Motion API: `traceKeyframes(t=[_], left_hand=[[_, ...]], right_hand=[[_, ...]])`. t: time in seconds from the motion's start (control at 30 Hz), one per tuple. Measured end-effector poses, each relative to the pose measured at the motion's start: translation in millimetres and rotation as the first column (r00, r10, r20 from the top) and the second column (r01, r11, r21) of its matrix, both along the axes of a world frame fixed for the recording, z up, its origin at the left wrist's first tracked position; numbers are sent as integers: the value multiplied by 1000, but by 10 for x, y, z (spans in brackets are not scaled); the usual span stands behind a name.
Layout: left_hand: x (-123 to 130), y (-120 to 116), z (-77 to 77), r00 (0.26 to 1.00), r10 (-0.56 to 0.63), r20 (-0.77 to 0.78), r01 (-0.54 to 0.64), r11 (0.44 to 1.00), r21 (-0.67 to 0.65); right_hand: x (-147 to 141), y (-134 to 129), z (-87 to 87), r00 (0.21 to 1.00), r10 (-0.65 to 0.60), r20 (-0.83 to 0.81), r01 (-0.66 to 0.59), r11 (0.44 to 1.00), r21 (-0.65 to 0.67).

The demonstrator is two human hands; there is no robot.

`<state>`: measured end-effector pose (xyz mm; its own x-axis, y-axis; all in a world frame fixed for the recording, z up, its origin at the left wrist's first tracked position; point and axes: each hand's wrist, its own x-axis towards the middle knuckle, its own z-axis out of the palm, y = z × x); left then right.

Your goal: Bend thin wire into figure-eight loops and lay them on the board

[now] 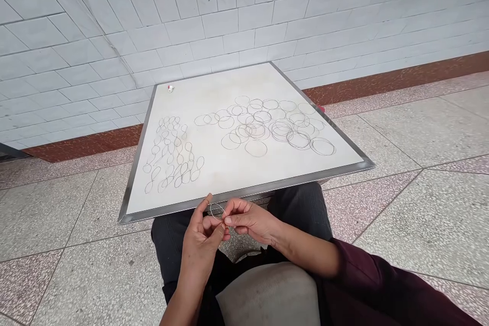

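A thin wire loop [217, 205] is pinched between my two hands, just in front of the table's near edge and above my lap. My left hand [200, 237] grips it with thumb and fingers, its index finger pointing up near the table edge. Thumb and fingertips of my right hand [252, 220] are closed on the same wire, right beside the left fingertips. Part of the wire shows faintly below the fingers; the exact point where it is held is hidden by them.
The white table [214, 163] has a grey metal rim. Several round wire rings [255, 148] lie overlapped on its right half, and several figure-eight wire pieces [184, 172] on its left. A small white-and-red item [170, 88] sits in the far left corner. A tiled wall [221, 25] stands behind.
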<state>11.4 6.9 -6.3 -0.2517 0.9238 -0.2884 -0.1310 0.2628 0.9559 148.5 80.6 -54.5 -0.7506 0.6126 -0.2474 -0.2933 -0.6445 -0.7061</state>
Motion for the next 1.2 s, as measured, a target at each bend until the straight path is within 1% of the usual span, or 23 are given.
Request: traceKeyframes(t=[0.1,0.17,0.27,0.37,0.47,0.57,0.7,0.8,0.93,1.13,1.2], left_hand=[[0,5,1,1000,3,23,-3,1000,-21],[-4,-2,-15,1000,-11,1,11,1000,-23],[-11,-26,-44,995,-47,-83,46,999,-14],[-16,-60,-68,984,-57,-171,61,998,21],[-19,-86,-83,971,-79,-224,93,994,54],[-18,-88,-84,954,-105,-279,126,991,55],[-8,-75,-72,923,-93,-373,118,992,44],[-7,-80,-67,901,-90,-425,120,992,44],[-12,-97,-73,891,-97,-444,126,991,36],[-15,-99,-99,916,-101,-388,111,994,4],[-17,-96,-117,921,-94,-378,98,995,-10]], right_hand=[[-1,0,-17,1000,8,-18,-7,1000,16],[-3,5,-39,1000,9,-25,-8,999,46],[-11,11,-70,1000,12,-27,-10,996,91],[-22,11,-83,1000,-9,-9,10,992,122],[-30,5,-80,999,-30,20,27,988,153],[-35,-6,-77,997,-53,48,44,983,177],[-42,-19,-90,996,-75,55,64,980,188],[-30,-3,-111,998,-38,57,27,984,176],[14,54,-131,997,73,1,-72,983,169],[59,142,-103,986,163,-45,-142,945,295],[62,162,-85,983,176,-50,-152,937,316]])
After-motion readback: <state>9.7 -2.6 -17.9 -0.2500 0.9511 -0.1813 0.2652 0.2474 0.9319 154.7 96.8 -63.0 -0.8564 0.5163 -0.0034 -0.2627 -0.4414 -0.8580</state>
